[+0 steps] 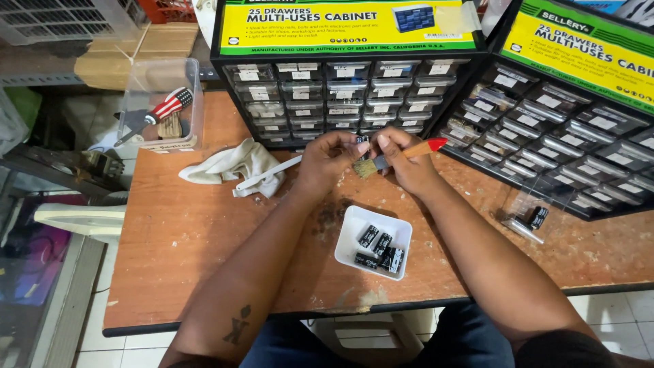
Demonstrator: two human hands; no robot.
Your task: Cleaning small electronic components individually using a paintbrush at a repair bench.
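My left hand (pixel 328 158) pinches a small black cylindrical component (pixel 363 144) above the wooden table (pixel 204 238). My right hand (pixel 403 158) grips a small paintbrush (pixel 402 154) with a wooden handle and red tip; its bristles touch the component. Below my hands stands a white square tray (pixel 351 223) holding several black capacitors (pixel 380 249). A white plastic stick (pixel 269 176) lies just left of my left hand.
Two black multi-drawer cabinets (pixel 340 102) (pixel 565 136) stand at the back and right. A crumpled white cloth (pixel 235 165) lies at left. A clear box (pixel 158 102) holds a striped screwdriver. A loose clear drawer with a capacitor (pixel 535 218) sits at right.
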